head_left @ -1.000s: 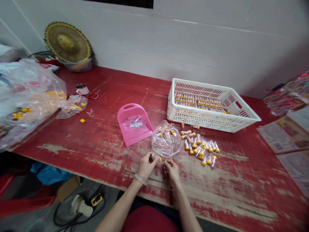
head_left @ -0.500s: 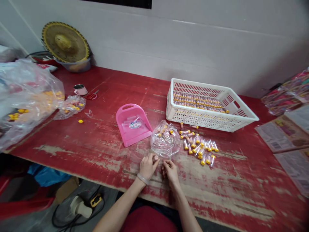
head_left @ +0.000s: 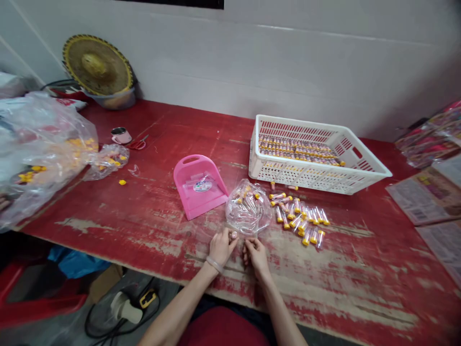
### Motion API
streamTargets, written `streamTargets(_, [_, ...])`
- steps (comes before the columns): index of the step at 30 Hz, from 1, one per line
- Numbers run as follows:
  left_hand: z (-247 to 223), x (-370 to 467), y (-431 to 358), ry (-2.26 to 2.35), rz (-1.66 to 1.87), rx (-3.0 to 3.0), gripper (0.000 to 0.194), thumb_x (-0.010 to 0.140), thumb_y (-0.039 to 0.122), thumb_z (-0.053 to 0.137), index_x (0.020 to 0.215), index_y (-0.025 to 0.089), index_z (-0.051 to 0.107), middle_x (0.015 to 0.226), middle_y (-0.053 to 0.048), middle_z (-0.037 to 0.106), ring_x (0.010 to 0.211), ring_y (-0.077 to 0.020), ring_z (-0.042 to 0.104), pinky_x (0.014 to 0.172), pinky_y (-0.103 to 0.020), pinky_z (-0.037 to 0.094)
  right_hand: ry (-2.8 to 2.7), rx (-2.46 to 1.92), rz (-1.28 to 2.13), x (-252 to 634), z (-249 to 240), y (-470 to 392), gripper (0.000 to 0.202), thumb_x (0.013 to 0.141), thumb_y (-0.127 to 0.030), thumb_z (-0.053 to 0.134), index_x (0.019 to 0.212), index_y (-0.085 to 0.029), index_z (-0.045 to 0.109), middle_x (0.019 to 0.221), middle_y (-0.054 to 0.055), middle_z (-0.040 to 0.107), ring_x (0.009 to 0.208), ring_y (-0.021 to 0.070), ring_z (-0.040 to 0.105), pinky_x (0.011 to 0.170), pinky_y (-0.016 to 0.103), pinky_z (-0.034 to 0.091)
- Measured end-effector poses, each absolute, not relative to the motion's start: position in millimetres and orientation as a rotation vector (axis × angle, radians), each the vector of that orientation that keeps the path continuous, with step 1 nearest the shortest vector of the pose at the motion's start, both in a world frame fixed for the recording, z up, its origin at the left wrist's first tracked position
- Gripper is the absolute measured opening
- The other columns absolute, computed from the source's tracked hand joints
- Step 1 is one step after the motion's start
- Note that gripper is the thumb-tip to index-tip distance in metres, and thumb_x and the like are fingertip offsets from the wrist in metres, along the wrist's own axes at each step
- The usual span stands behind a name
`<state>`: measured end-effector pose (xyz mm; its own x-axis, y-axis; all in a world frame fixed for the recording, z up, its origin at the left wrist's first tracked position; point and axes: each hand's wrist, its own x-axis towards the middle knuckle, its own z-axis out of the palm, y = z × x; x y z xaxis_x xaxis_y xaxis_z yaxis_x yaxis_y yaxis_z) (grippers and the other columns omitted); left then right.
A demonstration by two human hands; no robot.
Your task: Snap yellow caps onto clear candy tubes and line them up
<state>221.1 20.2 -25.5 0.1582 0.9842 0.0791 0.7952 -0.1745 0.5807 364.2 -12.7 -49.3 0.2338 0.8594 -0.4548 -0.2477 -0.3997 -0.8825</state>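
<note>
My left hand [head_left: 221, 247], with a pale band at the wrist, is closed round a small pinkish tube [head_left: 234, 235] near the table's front edge. Just right of it, my right hand [head_left: 255, 253] has its fingers curled together; whatever they may hold is too small to make out. Beyond both hands lies a clear plastic bag [head_left: 248, 214] with several yellow-capped pieces in it. Several yellow-capped clear tubes [head_left: 297, 221] are scattered to the right of the bag. Behind them a white basket [head_left: 317, 176] contains rows of similar tubes.
A pink dustpan [head_left: 200, 202] lies left of the bag on the red table [head_left: 144, 216]. Farther left are red-handled scissors [head_left: 139, 144], a pink mug [head_left: 121, 136] and large plastic bags [head_left: 46, 125]. Printed boxes [head_left: 425, 194] stand at the right edge.
The view has shifted slightly. Both hands stay nearly in place in front of the bag, with the tube still in my left hand.
</note>
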Motion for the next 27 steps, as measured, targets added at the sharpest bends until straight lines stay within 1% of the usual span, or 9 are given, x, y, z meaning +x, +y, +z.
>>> streamTargets(6, [-23.3,218.7,21.1,1.77,0.675,2.017,0.017,0.087,0.035,0.06,0.093,0.021,0.054,0.082,-0.003,0.07,0.075,-0.0212,0.065,0.07,-0.031,0.046,-0.618,-1.496,1.375,363.7,-50.9,-13.2,0.051,0.064,-0.063,0.069,0.084,-0.02,0.051,0.049,-0.006,0.056,0.031,0.0091,0.044,0.028,0.019,0.032])
streamTargets(9, [-21.8,216.6,24.6,1.837,0.727,2.002,0.019,0.086,0.036,0.06,0.094,0.02,0.053,0.085,-0.004,0.07,0.078,-0.0212,0.066,0.073,-0.031,0.046,-0.63,-1.483,1.377,364.0,-52.0,-13.5,0.05,0.065,-0.063,0.068,0.084,-0.02,0.051,0.049,-0.006,0.056,0.031,0.009,0.044,0.028,0.019,0.033])
streamTargets(12, [-21.1,214.6,28.0,1.858,0.671,1.993,0.017,0.085,0.034,0.062,0.09,0.021,0.052,0.081,-0.003,0.07,0.075,-0.0207,0.066,0.072,-0.031,0.045,-0.629,-1.489,1.378,363.8,-52.3,-13.7,0.051,0.065,-0.063,0.068,0.084,-0.02,0.051,0.049,-0.006,0.056,0.03,0.0088,0.043,0.028,0.019,0.032])
streamTargets(16, [-20.4,214.3,30.9,1.875,0.628,2.006,0.017,0.087,0.036,0.058,0.09,0.021,0.051,0.082,-0.004,0.07,0.076,-0.0215,0.067,0.073,-0.031,0.045,-0.634,-1.481,1.377,363.3,-52.3,-14.2,0.052,0.064,-0.064,0.069,0.084,-0.02,0.051,0.049,-0.006,0.056,0.03,0.009,0.044,0.029,0.019,0.034])
streamTargets(18, [-19.2,216.3,31.4,1.832,0.575,2.025,0.016,0.087,0.035,0.058,0.088,0.021,0.049,0.079,-0.004,0.07,0.074,-0.0213,0.067,0.072,-0.031,0.044,-0.64,-1.478,1.377,363.3,-52.8,-14.4,0.052,0.064,-0.064,0.069,0.084,-0.019,0.051,0.049,-0.005,0.056,0.03,0.009,0.044,0.029,0.019,0.034])
streamTargets(21, [-16.4,222.2,30.6,1.758,0.557,2.06,0.015,0.087,0.034,0.057,0.088,0.021,0.048,0.081,-0.004,0.07,0.077,-0.0213,0.067,0.073,-0.03,0.044,-0.655,-1.478,1.381,363.7,-54.0,-14.4,0.053,0.064,-0.065,0.068,0.083,-0.019,0.051,0.049,-0.005,0.057,0.03,0.0091,0.045,0.028,0.019,0.033])
streamTargets(24, [-13.1,228.3,28.6,1.756,0.444,2.065,0.014,0.086,0.031,0.057,0.086,0.021,0.048,0.076,-0.004,0.069,0.075,-0.0216,0.067,0.07,-0.029,0.043,-0.661,-1.477,1.377,364.1,-55.4,-14.4,0.053,0.064,-0.066,0.069,0.084,-0.019,0.052,0.049,-0.005,0.056,0.03,0.0091,0.045,0.029,0.019,0.034])
streamTargets(27, [-10.8,229.8,27.6,1.804,0.463,2.034,0.014,0.087,0.033,0.057,0.087,0.021,0.048,0.08,-0.005,0.069,0.079,-0.0218,0.067,0.071,-0.029,0.042,-0.653,-1.469,1.381,363.9,-55.7,-14.9,0.054,0.063,-0.065,0.069,0.084,-0.019,0.052,0.049,-0.005,0.056,0.03,0.0093,0.045,0.029,0.019,0.034])
